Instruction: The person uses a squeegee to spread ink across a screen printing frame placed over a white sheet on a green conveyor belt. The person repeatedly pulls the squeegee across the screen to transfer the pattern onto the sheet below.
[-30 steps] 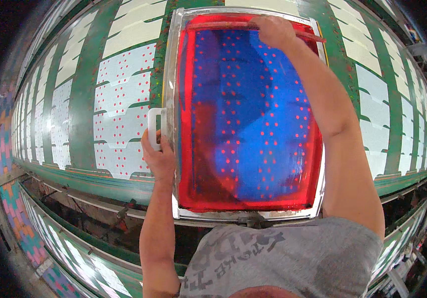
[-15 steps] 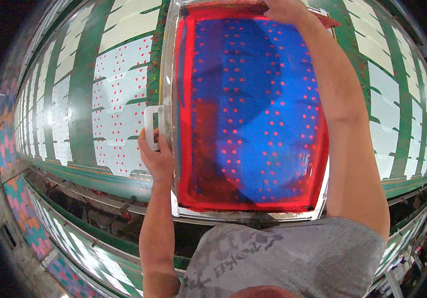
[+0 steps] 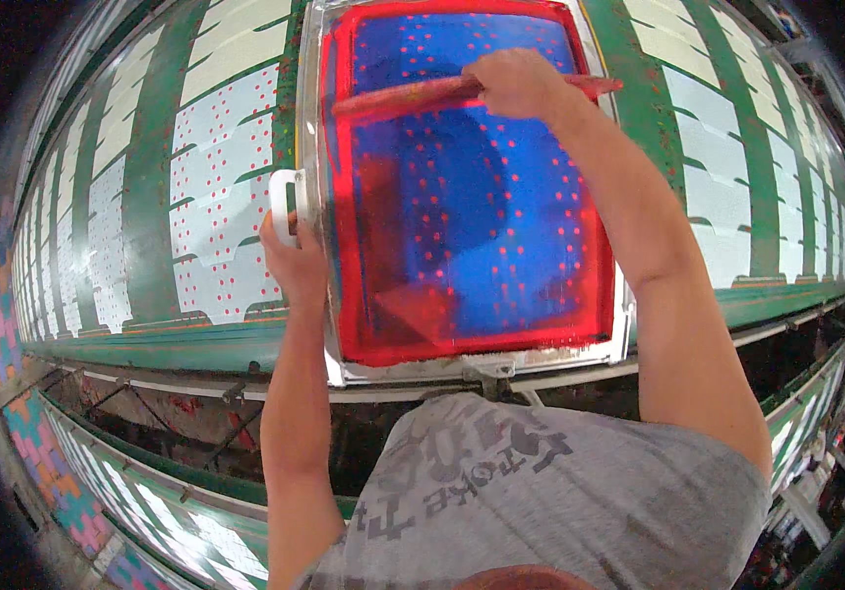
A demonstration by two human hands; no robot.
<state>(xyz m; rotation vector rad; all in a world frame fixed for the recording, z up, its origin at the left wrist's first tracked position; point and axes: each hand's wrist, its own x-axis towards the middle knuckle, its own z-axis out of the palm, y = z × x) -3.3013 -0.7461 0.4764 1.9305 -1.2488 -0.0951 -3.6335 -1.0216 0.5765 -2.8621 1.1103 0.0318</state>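
A screen printing frame [image 3: 315, 147] lies in front of me, its blue mesh [image 3: 531, 280] marked with rows of red dots and bordered by thick red ink. My left hand [image 3: 295, 261] is closed round the lower part of a white handle [image 3: 279, 205] on the frame's left side. Across the upper part of the mesh lies a long red-smeared squeegee [image 3: 398, 99], slightly tilted, its right end higher. My right hand [image 3: 516, 83] grips it from above, a little right of its middle. The hand hides that part of the squeegee.
Left of the frame, pale sheets with red dots [image 3: 226, 187] lie in a column on the green table [image 3: 152, 177]. Plain pale sheets [image 3: 713, 187] are on the right. A metal rail [image 3: 186, 385] runs along the table's near edge; another table with sheets [image 3: 177, 516] stands lower left.
My right hand has drawn the squeegee from the far end of the screen toward me. My left hand stays on the handle. The whole view has shifted a little.
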